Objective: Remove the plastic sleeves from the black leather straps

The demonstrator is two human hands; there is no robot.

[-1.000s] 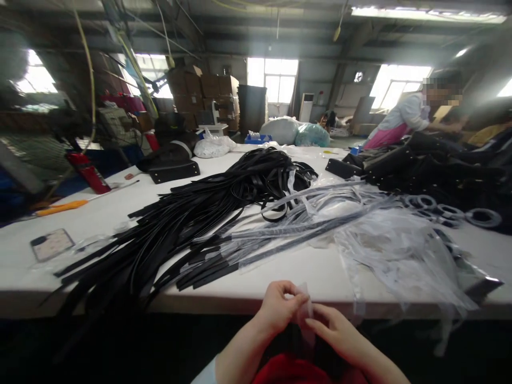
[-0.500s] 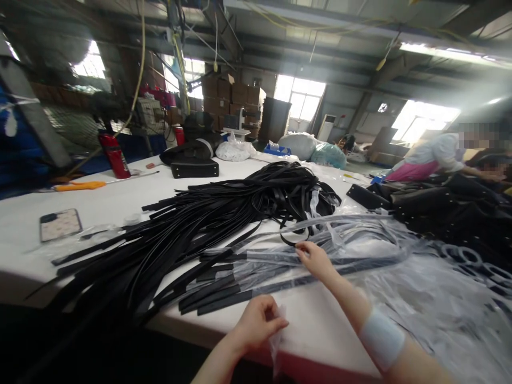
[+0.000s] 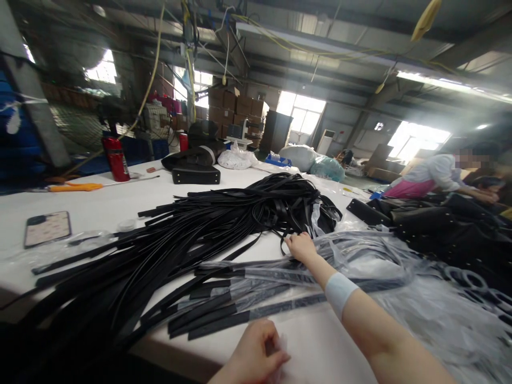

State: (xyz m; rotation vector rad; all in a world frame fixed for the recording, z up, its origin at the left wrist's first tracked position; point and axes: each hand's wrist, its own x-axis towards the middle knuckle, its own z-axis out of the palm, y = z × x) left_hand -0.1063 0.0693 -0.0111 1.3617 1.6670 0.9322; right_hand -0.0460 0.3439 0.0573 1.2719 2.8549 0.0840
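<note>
A big heap of long black straps (image 3: 208, 224) lies across the white table (image 3: 100, 205). Some straps in clear plastic sleeves (image 3: 272, 277) lie nearer to me. My right hand (image 3: 301, 247) reaches out over the table and rests closed on the loops at the heap's end; what it grips is hidden under the fingers. My left hand (image 3: 256, 357) stays at the near table edge, fingers pinched on a small piece of clear plastic film (image 3: 282, 346).
A phone (image 3: 47, 228) lies at the left, an orange-handled tool (image 3: 74, 187) and a red extinguisher (image 3: 116, 158) behind it. A black bag (image 3: 196, 173) sits at the back. Empty plastic sleeves (image 3: 432, 314) and black goods (image 3: 448, 229) cover the right. Another person (image 3: 436, 173) works far right.
My right hand left the film held by both hands and stretched forward onto the strap heap. My left hand keeps the film at the table edge. The view tilted up and left.
</note>
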